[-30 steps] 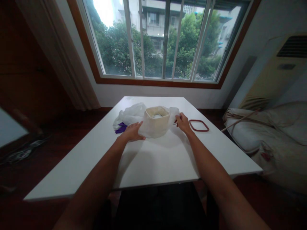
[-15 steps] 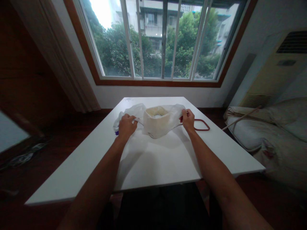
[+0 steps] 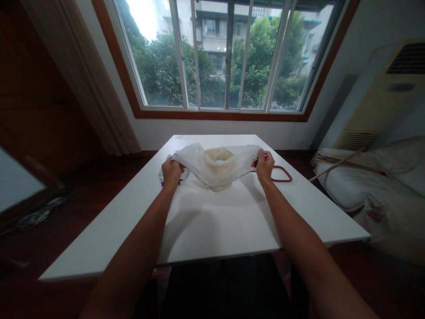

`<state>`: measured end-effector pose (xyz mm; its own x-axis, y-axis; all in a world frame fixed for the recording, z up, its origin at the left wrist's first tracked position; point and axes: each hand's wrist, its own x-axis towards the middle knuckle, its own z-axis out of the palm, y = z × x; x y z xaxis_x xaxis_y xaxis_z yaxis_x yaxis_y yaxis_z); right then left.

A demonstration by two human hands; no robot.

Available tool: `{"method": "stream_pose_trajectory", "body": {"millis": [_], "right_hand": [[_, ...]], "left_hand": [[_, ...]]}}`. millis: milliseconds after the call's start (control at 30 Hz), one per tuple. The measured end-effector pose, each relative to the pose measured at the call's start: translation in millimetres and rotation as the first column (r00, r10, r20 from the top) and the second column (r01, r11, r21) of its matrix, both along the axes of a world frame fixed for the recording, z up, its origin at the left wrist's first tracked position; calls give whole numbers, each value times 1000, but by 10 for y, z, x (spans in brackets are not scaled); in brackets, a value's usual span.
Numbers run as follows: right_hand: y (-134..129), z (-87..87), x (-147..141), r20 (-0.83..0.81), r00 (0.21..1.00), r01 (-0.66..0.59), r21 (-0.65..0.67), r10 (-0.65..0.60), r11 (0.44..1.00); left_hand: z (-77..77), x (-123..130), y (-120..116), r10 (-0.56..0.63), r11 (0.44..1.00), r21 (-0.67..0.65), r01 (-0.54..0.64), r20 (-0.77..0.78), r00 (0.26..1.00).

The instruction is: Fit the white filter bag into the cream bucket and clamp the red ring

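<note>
Left hand (image 3: 171,173), left of frame centre: fingers closed on thin white bag (image 3: 191,160). Right hand (image 3: 264,165), right of centre: fingers pinch its opposite side.

Left hand (image 3: 171,172) hid part of the purple item (image 3: 162,183), leaving too little to identify. Right hand (image 3: 264,165) covered one end of the red ring (image 3: 290,177). Gripped edges of the bag (image 3: 191,155) were lost inside both hands. The picture's borders cut off window (image 3: 212,84), air conditioner (image 3: 378,102) and forearms (image 3: 299,235).
</note>
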<state>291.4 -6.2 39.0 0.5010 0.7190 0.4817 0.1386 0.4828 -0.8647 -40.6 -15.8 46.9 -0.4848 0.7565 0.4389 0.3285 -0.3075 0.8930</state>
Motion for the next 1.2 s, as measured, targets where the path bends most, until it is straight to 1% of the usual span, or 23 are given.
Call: {"method": "stream_pose_trajectory", "body": {"millis": [100, 167, 233, 300, 333, 400, 467, 500, 533, 600, 633, 733, 767, 800, 833, 867, 900, 933, 1000, 1033, 1067, 1133, 1200], "right_hand": [[77, -58, 4, -5, 1000, -30, -28, 30, 999], [125, -102, 2, 35, 998, -47, -50, 49, 998], [157, -140, -8, 93, 994, -54, -50, 59, 997], [161, -161, -33, 141, 987, -75, -26, 78, 997], [151, -162, -51, 157, 983, -96, -9, 96, 995], [106, -144, -95, 184, 973, -150, 39, 141, 988], [35, -104, -141, 243, 955, -199, 106, 168, 974], [-5, -80, -161, 283, 944, -216, 140, 170, 966], [-46, -56, -179, 327, 930, -230, 168, 166, 959], [-120, -14, -207, 396, 908, -238, 215, 138, 947], [-150, 2, -217, 415, 902, -236, 235, 122, 943], [-214, 35, -238, 438, 896, -225, 301, 75, 927], [-228, 45, -243, 444, 894, -216, 317, 57, 923], [-237, 55, -248, 456, 889, -206, 325, 39, 923], [-244, 67, -252, 473, 881, -198, 327, 21, 924], [-247, 79, -255, 493, 870, -190, 327, 5, 926], [-247, 89, -257, 510, 860, -184, 324, -8, 928], [-241, 95, -258, 519, 855, -175, 322, -19, 930], [-213, 87, -248, 504, 863, -138, 311, -40, 940], [-189, 69, -235, 481, 875, -103, 294, -54, 950], [-158, 40, -216, 464, 884, -66, 258, -64, 964], [-80, -42, -160, 492, 869, -19, 130, -48, 991], [8, -132, -82, 558, 830, 19, -40, 6, 999]], "left_hand": [[-50, 17, 57, -78, 992, -80, 95, 192, 978], [-111, 32, 80, -139, 977, -123, 175, 256, 957], [-168, 38, 104, -194, 966, -116, 230, 257, 947], [-165, 40, 138, -219, 967, -85, 240, 204, 954], [-123, 47, 161, -225, 970, -62, 237, 161, 961], [50, 99, 207, -218, 976, 23, 218, 31, 975], [311, 240, 233, -201, 961, 157, 228, -172, 964], [450, 353, 227, -195, 947, 199, 253, -273, 942], [580, 491, 204, -221, 924, 211, 320, -388, 895], [780, 818, 99, -254, 862, 220, 456, -590, 766], [843, 985, 18, -301, 818, 182, 545, -673, 676], [912, 1362, -283, -480, 632, -11, 775, -791, 380], [910, 1415, -375, -505, 594, -35, 804, -794, 339], [902, 1424, -448, -526, 566, -43, 823, -787, 321], [889, 1391, -493, -542, 557, -23, 830, -768, 342], [871, 1319, -504, -551, 564, 23, 825, -734, 397], [845, 1216, -478, -553, 587, 85, 805, -685, 475], [805, 1091, -416, -543, 626, 166, 762, -608, 579], [671, 813, -210, -476, 727, 321, 606, -399, 783], [570, 676, -85, -437, 779, 342, 526, -306, 846], [447, 550, 40, -392, 830, 327, 452, -233, 890], [154, 346, 251, -353, 903, 210, 375, -134, 926], [-154, 218, 374, -361, 926, 85, 368, -81, 929]]}}
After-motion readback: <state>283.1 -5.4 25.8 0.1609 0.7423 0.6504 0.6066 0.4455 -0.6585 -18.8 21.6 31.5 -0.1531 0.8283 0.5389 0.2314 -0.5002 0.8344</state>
